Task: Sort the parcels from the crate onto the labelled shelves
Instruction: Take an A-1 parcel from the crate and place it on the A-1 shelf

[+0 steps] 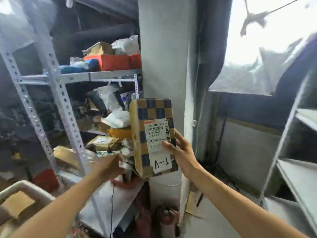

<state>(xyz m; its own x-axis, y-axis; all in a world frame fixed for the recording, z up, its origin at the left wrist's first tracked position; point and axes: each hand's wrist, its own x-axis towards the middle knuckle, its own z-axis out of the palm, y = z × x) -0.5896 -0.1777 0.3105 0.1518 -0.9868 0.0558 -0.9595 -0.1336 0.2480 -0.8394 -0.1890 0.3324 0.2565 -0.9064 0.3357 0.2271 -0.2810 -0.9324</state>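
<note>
A checkered brown-and-dark parcel (151,121) is held upright in front of me, its white label reading "A-1". My right hand (180,150) grips its right edge, thumb across the label. My left hand (109,164) is at the parcel's lower left side; its fingers are blurred and partly hidden, so the grip is unclear. The white crate (25,188) with cardboard parcels sits at the bottom left. A grey metal shelf (298,177) stands at the right, and another shelf rack (68,78) at the left holds mixed packages.
A pale concrete pillar (163,57) rises right behind the parcel. Red boxes (113,61) and bags fill the left rack's upper shelf. Red fire extinguishers (164,219) stand on the floor by the pillar. A dark curtain (211,48) hangs beside a bright window.
</note>
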